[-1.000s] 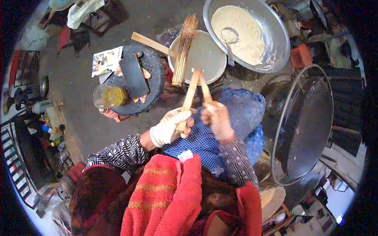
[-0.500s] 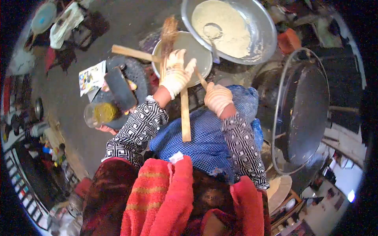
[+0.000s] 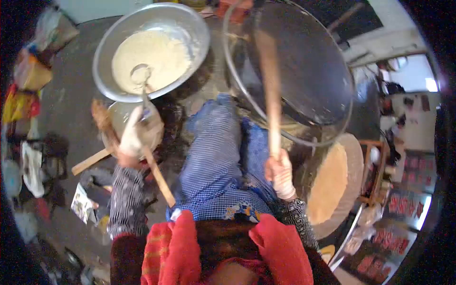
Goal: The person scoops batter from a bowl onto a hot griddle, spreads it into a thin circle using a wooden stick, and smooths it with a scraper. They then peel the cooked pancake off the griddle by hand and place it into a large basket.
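Note:
My right hand [image 3: 280, 175], in a pale glove, is closed round the handle of a long wooden spatula [image 3: 271, 85]. Its blade end reaches over the large dark round griddle [image 3: 304, 66]. My left hand [image 3: 130, 137], gloved and smeared by motion, is over a pale bucket [image 3: 154, 133], its fingertips right at the handle of a ladle [image 3: 141, 75]. The ladle's bowl lies in cream-coloured batter [image 3: 166, 57] inside a wide metal basin [image 3: 102, 64]. A straw brush [image 3: 102, 118] and wooden sticks [image 3: 159, 178] rest at the bucket, around my left hand.
A metal ring [image 3: 230, 52] surrounds the griddle. Right of my right hand, a thin round flatbread [image 3: 330, 185] lies on a round board. Blue checked cloth [image 3: 209, 152] covers my lap. Printed papers [image 3: 83, 202] lie at the lower left, and bags [image 3: 31, 71] stand farther left.
My view has turned right, so basin and bucket appear farther left. My right hand has swung the spatula from the bucket to over the griddle. My left hand has moved to the ladle handle.

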`<state>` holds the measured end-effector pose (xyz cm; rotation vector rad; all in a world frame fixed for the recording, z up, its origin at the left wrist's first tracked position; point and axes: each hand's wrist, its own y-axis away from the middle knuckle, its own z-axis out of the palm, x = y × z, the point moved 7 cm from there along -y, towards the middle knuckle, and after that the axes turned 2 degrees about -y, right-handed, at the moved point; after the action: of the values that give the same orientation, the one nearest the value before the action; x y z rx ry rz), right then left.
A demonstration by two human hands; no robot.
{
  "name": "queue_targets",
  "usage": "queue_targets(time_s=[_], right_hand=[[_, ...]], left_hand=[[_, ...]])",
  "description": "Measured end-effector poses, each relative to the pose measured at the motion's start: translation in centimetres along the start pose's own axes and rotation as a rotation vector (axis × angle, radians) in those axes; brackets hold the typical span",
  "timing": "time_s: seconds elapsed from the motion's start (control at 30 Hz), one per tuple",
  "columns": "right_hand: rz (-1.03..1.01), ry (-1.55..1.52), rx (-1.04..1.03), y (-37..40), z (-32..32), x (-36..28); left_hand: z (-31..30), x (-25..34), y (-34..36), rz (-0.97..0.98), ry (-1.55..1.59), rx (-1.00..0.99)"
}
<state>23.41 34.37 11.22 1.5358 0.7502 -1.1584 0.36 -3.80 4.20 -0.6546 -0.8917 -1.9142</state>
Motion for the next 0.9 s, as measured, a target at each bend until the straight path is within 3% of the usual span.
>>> queue_targets(time_s=[0.03,0.1,0.17,0.23,0.3,0.37,0.4,0.5,0.53,0.6,0.67,0.73,0.8,0.83,0.9], right_hand=[[-0.108,-0.055,0.187,0.1,-2.0,1.1],[0.060,-0.184,0.506,1.3,-4.0,2.3],[0.099,-0.150,0.551,1.4,-3.2,-0.3],[0.076,-0.087,0.448,0.1,-0.9,-1.8],[-0.153,0.161,0.296,-1.9,2.6,-3.4],[-0.098,-0.068,0.128,-4.0,6.4,-1.6],[-0.003,-0.181,0.141,-4.6,8.7,-1.5],[0.034,-0.080,0.172,-6.8,11.8,2.0],[0.040,-0.079,0.163,-7.2,12.1,2.1],[0.074,-0.011,0.141,-7.7,12.4,2.0],[0.078,0.003,0.136,-8.0,12.2,1.9],[0.097,-0.030,0.163,-8.3,11.8,2.7],[0.048,-0.034,0.154,-8.7,11.8,2.2],[0.004,-0.037,0.134,-8.8,12.0,2.0],[0.006,-0.010,0.167,-9.1,11.7,2.6]], left_hand=[[3.4,0.3,-0.4,0.051,0.077,-0.143],[-0.6,-2.2,-5.9,0.128,-0.145,0.093],[-0.1,-2.5,-7.8,-0.170,0.587,0.367],[-5.0,-3.5,-11.1,-0.126,0.019,0.164],[-3.7,-2.4,-10.2,-0.122,0.037,0.282],[-2.2,-1.1,-7.5,-0.172,-0.250,0.269],[-1.8,-0.9,-6.7,-0.165,-0.350,0.281],[-1.6,-0.8,-6.6,-0.224,-0.337,0.399],[-2.5,-0.6,-7.8,-0.224,-0.335,0.409],[-3.9,1.4,-12.7,-0.101,-0.647,0.299],[-6.3,3.6,-17.5,-0.041,-0.860,0.385],[-5.9,7.2,-21.7,-0.010,-1.266,0.460],[-11.5,7.4,-27.8,-0.246,-1.358,0.603],[-17.6,6.7,-33.0,-0.181,-1.480,0.650],[-8.7,9.0,-30.9,-0.228,-1.944,0.420]])
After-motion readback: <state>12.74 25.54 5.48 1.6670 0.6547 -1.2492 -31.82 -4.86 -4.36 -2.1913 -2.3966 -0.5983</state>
